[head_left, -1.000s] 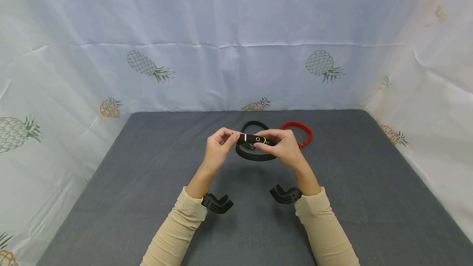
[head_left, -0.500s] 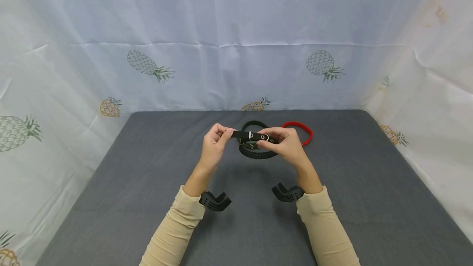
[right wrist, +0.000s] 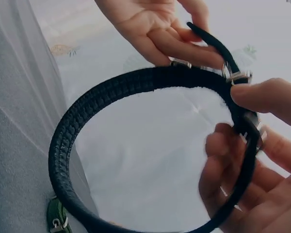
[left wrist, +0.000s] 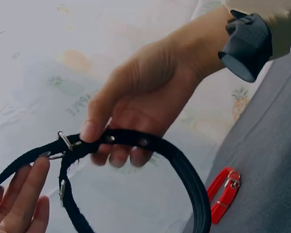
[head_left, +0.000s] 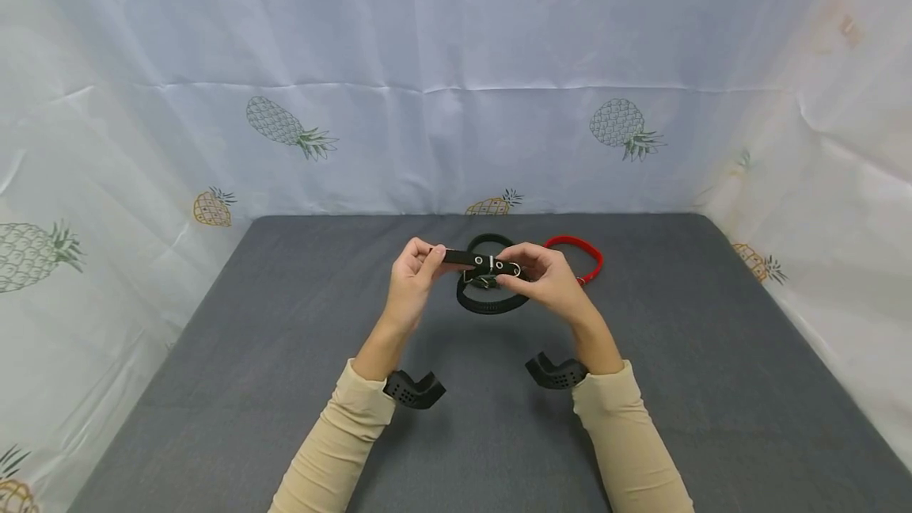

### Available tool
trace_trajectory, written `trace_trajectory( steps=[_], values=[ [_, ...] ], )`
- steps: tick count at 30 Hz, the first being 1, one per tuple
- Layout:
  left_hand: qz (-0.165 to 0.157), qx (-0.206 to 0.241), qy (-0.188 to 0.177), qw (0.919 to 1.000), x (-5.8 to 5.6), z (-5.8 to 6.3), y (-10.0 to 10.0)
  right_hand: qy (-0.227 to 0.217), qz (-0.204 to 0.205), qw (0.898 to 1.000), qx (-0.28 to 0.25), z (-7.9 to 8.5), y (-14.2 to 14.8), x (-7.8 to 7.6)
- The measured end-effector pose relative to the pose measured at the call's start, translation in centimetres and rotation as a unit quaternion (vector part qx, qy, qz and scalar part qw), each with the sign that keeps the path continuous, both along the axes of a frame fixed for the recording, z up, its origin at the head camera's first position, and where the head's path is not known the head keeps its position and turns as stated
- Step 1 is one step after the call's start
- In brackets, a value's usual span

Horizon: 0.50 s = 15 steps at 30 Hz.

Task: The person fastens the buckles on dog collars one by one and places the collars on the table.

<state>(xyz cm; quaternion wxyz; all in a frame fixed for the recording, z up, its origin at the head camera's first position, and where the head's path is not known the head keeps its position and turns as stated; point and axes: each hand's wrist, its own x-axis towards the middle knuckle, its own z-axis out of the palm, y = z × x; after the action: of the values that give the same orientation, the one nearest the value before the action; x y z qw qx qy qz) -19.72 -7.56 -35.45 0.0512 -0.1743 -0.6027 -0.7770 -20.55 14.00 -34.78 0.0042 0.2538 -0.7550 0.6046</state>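
A black buckled collar (head_left: 492, 308) hangs as a loop between my two hands above the table. My left hand (head_left: 408, 283) pinches the free end of its strap between thumb and fingers. With thumb and fingers, my right hand (head_left: 547, 279) grips the collar just right of the metal buckle (head_left: 492, 264). Metal eyelets show along the strap, some left of the buckle. In the right wrist view, the strap tip (right wrist: 203, 34) sticks out past the left hand (right wrist: 157, 36). The right hand's fingers partly hide the collar's fastening.
Behind the hands on the grey table (head_left: 285, 323) lie a dark green collar (head_left: 490, 237) and a red collar (head_left: 587, 248). A white curtain (head_left: 456, 38) printed with pineapples encloses the back and sides. Each wrist carries a black camera mount (head_left: 415, 390).
My left hand has moved left and slightly up, and more of the strap's end now shows between it and the buckle. The right hand has shifted only slightly.
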Motion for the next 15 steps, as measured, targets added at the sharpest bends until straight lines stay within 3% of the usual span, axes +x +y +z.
trace_trajectory(
  steps=[9, 15],
  values=[
    [-0.018, -0.029, 0.009, 0.9994, 0.2, -0.1, 0.5, 0.09, -0.021, 0.995, 0.021, -0.2, -1.3, 0.3],
    [-0.026, -0.033, 0.013, 0.9991, 0.1, -0.4, 0.6, 0.092, -0.036, 0.995, 0.015, -0.1, -1.6, 0.6]
  ],
)
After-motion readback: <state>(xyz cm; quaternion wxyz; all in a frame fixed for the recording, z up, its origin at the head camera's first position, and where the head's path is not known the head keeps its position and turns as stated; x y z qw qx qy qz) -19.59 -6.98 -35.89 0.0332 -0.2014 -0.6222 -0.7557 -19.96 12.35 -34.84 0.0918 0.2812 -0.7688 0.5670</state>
